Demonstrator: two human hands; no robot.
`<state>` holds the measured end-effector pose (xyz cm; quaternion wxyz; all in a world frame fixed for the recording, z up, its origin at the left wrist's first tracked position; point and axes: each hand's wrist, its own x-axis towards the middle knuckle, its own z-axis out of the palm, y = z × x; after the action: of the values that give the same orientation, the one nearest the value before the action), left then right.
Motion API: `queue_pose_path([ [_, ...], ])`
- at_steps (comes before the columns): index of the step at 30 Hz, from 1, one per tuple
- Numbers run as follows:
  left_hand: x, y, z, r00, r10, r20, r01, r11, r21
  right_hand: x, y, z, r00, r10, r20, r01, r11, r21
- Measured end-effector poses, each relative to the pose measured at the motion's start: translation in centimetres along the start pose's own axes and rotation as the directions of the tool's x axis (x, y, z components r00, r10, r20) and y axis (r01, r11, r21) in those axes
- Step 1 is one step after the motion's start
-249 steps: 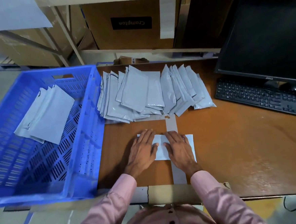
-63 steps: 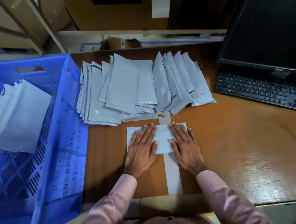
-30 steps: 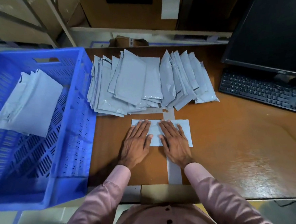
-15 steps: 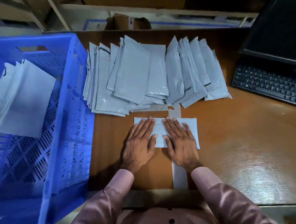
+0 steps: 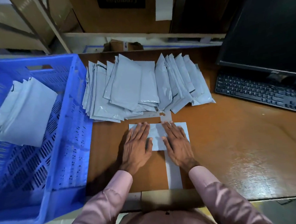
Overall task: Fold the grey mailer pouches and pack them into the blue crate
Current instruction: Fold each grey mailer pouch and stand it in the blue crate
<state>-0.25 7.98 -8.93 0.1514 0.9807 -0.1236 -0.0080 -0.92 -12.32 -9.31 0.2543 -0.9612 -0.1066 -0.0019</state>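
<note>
A folded grey mailer pouch (image 5: pixel 157 137) lies flat on the brown desk in front of me. My left hand (image 5: pixel 137 145) presses its left part with straight fingers, and my right hand (image 5: pixel 176 144) presses its right part the same way. Behind it a fanned pile of unfolded grey pouches (image 5: pixel 142 87) covers the back of the desk. The blue crate (image 5: pixel 71 134) stands at the left, with a few folded pouches (image 5: pixel 23 113) lying inside it.
A black keyboard (image 5: pixel 259 91) and a dark monitor (image 5: pixel 267 30) stand at the right. Cardboard boxes (image 5: pixel 122 10) fill the shelf behind the desk. A strip of pale tape (image 5: pixel 173 173) runs across the desk (image 5: pixel 233 141) toward its front edge.
Both hands have stayed flat on the folded pouch, shifting only slightly over it. The camera view has wobbled; the pile and the crate have not moved.
</note>
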Motion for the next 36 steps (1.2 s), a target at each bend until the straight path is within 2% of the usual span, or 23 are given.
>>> queue_pose_path([
  [3, 0.5, 1.5, 0.2, 0.998, 0.062, 0.025, -0.061, 0.998, -0.009, -0.4, 1.2, -0.8, 0.998, 0.041, -0.041, -0.044, 0.996, -0.072],
  [7, 0.7, 1.8, 1.5, 0.996, 0.072, 0.045, -0.072, 0.997, 0.001, -0.6, 2.7, -0.4, 0.999, 0.036, 0.009, -0.035, 0.994, -0.099],
  [21, 1.2, 1.5, 1.8, 0.997, 0.067, 0.027, -0.066, 0.997, -0.052, -0.2, 2.5, -0.5, 0.998, 0.056, -0.002, -0.056, 0.998, -0.039],
  [33, 1.1, 1.4, 1.8, 0.996, 0.076, 0.039, -0.073, 0.995, -0.063, -0.2, 2.6, -0.5, 1.0, 0.02, -0.001, -0.02, 0.998, -0.058],
  [36, 1.1, 1.4, 1.2, 0.996, 0.068, 0.058, -0.059, 0.989, -0.135, -0.3, 2.7, -0.8, 1.0, 0.002, 0.012, -0.001, 0.999, -0.045],
])
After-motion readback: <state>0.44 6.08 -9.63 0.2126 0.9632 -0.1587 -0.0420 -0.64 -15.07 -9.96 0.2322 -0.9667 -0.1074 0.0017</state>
